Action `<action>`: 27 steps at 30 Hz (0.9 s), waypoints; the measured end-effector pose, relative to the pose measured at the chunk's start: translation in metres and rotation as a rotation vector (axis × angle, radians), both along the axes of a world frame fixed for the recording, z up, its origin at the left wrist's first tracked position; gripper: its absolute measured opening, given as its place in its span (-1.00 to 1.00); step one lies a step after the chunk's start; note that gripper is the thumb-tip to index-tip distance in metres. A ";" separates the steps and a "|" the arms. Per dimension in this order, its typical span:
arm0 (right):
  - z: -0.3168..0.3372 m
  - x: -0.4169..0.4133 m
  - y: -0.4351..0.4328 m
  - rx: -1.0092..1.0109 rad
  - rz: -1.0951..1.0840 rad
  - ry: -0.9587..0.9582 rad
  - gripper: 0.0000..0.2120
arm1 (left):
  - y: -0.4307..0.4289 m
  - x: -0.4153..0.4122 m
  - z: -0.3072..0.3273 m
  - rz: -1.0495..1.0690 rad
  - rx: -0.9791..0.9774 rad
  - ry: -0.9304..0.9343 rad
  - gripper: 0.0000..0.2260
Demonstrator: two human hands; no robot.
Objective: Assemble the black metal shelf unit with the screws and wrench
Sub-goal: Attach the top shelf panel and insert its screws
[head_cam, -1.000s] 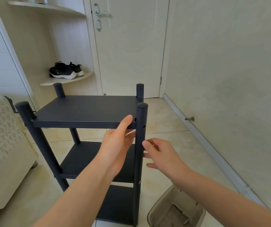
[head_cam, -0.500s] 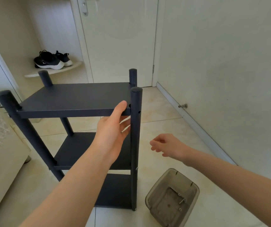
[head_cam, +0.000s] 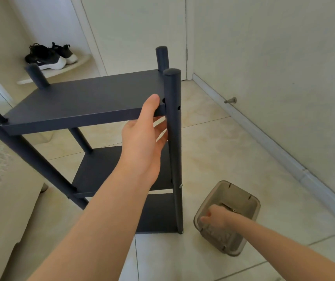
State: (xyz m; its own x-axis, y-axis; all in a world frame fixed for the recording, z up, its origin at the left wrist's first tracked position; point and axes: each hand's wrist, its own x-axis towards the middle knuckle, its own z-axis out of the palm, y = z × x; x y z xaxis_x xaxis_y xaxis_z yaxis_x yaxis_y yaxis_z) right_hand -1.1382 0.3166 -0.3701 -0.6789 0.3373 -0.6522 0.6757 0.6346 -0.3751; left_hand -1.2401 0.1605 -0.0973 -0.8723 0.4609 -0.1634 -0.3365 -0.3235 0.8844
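The black shelf unit [head_cam: 85,100] stands upright on the tiled floor [head_cam: 223,149], three tiers on four posts, in front of a cream door [head_cam: 138,27]. The left hand [head_cam: 142,138] grips the front edge of the top tier right beside the front right post [head_cam: 173,151], thumb on top and fingers curled underneath. That post has an open hole [head_cam: 178,108] at top-tier height and a small silver screw head [head_cam: 180,186] down at the middle tier.

A smoky plastic tub [head_cam: 251,201] sits on the floor just right of the post's foot, with a bit of hardware [head_cam: 231,209] lying inside. The right hand [head_cam: 213,219] is down in the tub. It's blurry and the forearm covers the near rim, so I honestly can't tell if it's pinching anything or just open.

Around it there's a bed or sofa edge [head_cam: 0,189] on the left, a pair of black sneakers [head_cam: 47,56] on a curved corner ledge [head_cam: 77,64], and a metal door stop [head_cam: 230,101] on the baseboard to the right. The white mark on the near shoe's side is too small to read.

Versus half a second ago, the right hand was floating loosely curled in the air beside the post, and now it has dropped into the tub. The view has tipped down, so the door hardware has slid out of the top. The left hand's grip hasn't budged.
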 end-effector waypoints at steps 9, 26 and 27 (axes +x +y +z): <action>-0.029 -0.001 -0.023 0.037 0.183 -0.074 -0.68 | -0.002 -0.003 -0.002 -0.010 -0.021 0.053 -0.70; -0.053 0.006 -0.012 0.041 0.201 -0.092 -0.76 | -0.006 -0.002 0.000 -0.064 -0.003 0.094 -0.80; -0.056 0.008 -0.011 0.066 0.207 -0.107 -0.77 | -0.006 -0.001 0.000 -0.067 -0.004 0.092 -0.80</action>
State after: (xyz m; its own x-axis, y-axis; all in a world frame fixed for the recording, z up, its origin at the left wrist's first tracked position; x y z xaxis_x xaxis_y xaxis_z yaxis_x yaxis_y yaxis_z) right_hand -1.1300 0.3055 -0.4264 -0.6661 0.2426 -0.7053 0.5625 0.7844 -0.2613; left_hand -1.2413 0.1547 -0.0972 -0.8512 0.5178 -0.0857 -0.2744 -0.2999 0.9136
